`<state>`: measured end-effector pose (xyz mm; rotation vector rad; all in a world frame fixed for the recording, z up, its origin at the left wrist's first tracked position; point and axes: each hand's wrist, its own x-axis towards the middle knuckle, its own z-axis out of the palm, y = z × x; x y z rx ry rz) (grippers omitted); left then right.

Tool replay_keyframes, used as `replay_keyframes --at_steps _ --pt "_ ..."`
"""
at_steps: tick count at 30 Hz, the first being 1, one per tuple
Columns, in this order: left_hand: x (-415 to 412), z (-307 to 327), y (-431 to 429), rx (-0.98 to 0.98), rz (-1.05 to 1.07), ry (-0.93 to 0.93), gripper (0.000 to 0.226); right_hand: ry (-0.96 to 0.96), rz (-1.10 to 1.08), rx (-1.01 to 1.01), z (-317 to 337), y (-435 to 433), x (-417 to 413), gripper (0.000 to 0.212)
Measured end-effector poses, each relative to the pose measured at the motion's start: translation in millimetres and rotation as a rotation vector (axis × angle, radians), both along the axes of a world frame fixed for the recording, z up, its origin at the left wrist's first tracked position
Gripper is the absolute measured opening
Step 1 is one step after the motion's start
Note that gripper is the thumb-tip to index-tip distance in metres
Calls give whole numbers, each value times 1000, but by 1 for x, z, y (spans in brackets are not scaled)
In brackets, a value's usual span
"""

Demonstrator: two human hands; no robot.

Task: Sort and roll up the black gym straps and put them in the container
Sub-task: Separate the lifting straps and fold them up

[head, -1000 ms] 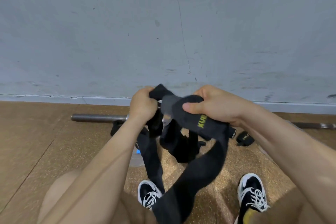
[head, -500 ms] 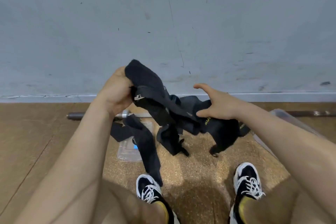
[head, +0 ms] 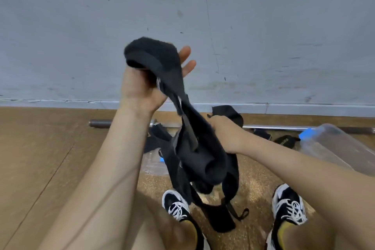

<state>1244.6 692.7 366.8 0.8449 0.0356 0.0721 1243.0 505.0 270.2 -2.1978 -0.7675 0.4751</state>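
Black webbing, soft and limp, hangs in a tangle between both hands: the left hand (head: 142, 89) lifts one strap end (head: 154, 57) high, thumb pinching it while the fingers splay; the right hand (head: 227, 134), lower, clenches the bunched straps (head: 203, 160). Light, floppy stuff, probably best taken by a free end. The clear container (head: 332, 144) lies right of the right hand.

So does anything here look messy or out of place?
Yes: the black straps hang in one tangled bunch between the left hand and right hand. The clear container lies tipped on the floor, and a rolled strap sits outside it.
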Motion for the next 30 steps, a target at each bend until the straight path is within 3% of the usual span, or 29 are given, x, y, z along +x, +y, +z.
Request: replay_keyframes --at_steps 1,2,5,6,7,10,12,15,18,20,21,23,26,28,30 --pt "4 -4 4 -14 73 89 23 81 -53 30 7 -3 4 41" --pt "8 -8 11 154 226 235 19 189 -132 51 14 -9 9 41" --pt "11 -35 39 1122 503 641 56 461 -247 140 34 -29 20 20" --pt "12 -41 41 1288 501 639 60 501 -245 181 40 -33 21 18" --pt "8 -40 34 1279 450 545 54 532 -245 220 45 -35 23 19" --pt "-10 -27 -6 978 -64 386 45 583 -269 307 50 -36 27 26" --pt "-16 -33 -18 1109 -234 237 35 633 -295 372 52 -34 27 26" --pt "-21 -39 -28 1232 -440 106 52 701 -298 509 55 -34 27 31" --pt "-20 -40 -40 1359 -236 9 55 727 -350 659 61 -33 31 18" --pt "-20 -35 -45 1402 -37 -54 53 739 -385 690 65 -33 33 32" --pt "-21 -33 -46 1335 -64 -71 55 722 -373 688 66 -34 33 35" --pt "-22 -29 -44 1123 -266 -38 66 647 -270 654 68 -35 31 19" --pt "-21 -28 -40 1070 -392 12 72 515 -34 505 75 -37 29 8" --pt "-17 -31 -41 1021 -350 83 53 428 22 426 78 -38 33 23" --pt "-17 -33 -47 885 -273 230 21 328 -30 338 80 -38 38 24"
